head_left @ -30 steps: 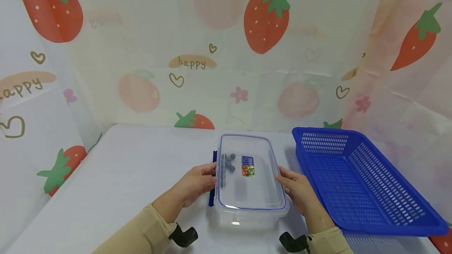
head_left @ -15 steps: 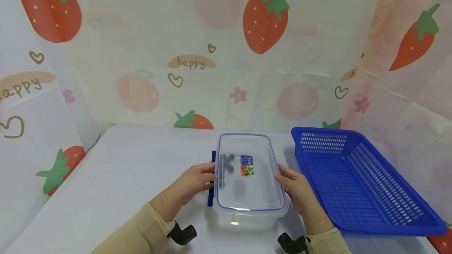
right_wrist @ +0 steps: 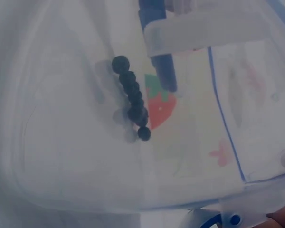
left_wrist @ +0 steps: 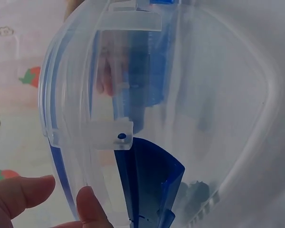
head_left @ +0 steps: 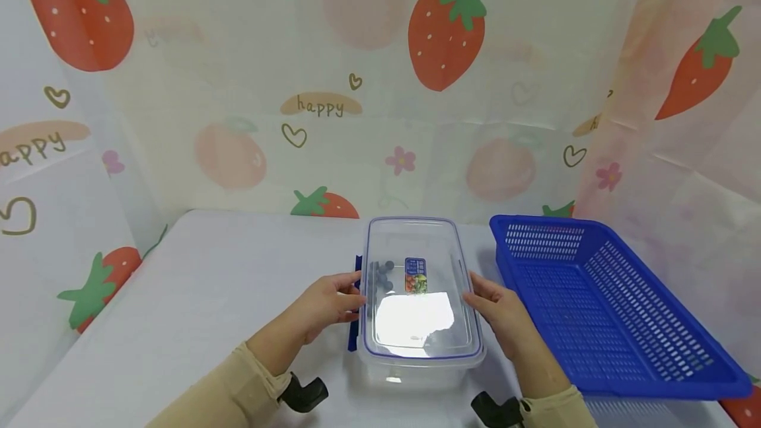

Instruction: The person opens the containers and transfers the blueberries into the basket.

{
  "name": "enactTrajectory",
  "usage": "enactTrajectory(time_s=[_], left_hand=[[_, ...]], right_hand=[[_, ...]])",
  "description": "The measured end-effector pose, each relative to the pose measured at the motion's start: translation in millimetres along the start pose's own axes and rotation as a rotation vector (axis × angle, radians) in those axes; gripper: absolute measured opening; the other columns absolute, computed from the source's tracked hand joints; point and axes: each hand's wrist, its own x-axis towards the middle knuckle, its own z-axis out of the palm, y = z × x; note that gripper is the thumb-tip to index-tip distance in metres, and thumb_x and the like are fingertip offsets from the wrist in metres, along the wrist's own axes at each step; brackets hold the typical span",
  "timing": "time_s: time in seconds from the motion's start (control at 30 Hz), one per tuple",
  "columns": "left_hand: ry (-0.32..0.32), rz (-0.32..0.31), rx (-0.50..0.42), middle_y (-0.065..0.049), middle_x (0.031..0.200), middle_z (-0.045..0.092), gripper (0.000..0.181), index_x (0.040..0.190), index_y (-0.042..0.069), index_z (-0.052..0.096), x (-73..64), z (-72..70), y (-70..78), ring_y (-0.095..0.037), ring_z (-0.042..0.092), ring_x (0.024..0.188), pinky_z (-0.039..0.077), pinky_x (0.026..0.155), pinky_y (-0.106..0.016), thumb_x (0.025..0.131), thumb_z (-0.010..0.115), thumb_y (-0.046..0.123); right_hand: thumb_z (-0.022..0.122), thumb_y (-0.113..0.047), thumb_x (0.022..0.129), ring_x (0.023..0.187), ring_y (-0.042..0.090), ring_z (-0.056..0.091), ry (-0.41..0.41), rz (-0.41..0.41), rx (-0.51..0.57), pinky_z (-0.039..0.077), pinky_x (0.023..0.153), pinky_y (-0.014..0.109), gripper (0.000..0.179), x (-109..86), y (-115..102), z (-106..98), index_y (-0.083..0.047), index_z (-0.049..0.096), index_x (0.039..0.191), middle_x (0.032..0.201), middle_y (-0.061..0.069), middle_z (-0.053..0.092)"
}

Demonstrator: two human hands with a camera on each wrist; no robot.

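A clear plastic food box stands on the white table, topped by a clear lid with a blue seal and a small colored label. My left hand holds the lid's left edge between thumb and fingers. At the opposite edge, my right hand grips the lid likewise. A dark blue latch hangs unfastened on the left side. Inside the box lie several dark round berries, like blueberries. The lid's far edge looks raised; whether its near edge touches the box is unclear.
A blue perforated plastic basket stands on the right, close to my right forearm. The white table stretches out to the left. Behind it hangs a strawberry-print cloth.
The lid's far edge has risen slightly and a bright reflection now shows across its near half. Both hands keep their places at its edges.
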Motion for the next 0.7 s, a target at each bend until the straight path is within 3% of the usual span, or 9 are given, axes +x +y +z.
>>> enactTrajectory(time_s=[0.47,0.7], left_hand=[[-0.008,0.036,-0.007,-0.013,0.103,0.052,0.057,0.138,0.01,0.041,-1.5,-1.9,4.3,-0.02,0.059,0.086,0.052,0.08,-0.035,0.086,0.064,0.017],[-0.002,0.032,-0.006,-0.013,0.102,0.052,0.057,0.137,0.011,0.042,-5.9,-2.9,10.4,-0.021,0.059,0.086,0.052,0.081,-0.036,0.085,0.065,0.017]], right_hand=[[0.058,-0.018,0.09,0.132,0.028,0.03,0.046,-0.02,-0.03,0.028,0.106,0.043,0.056,-7.2,-16,-7,0.0,0.036,0.138,0.14,0.017,0.037],[0.06,-0.027,0.089,0.131,0.029,0.033,0.02,-0.042,-0.057,0.03,0.104,0.045,0.061,-10.0,-23,-11,-0.002,0.036,0.139,0.139,0.017,0.04]])
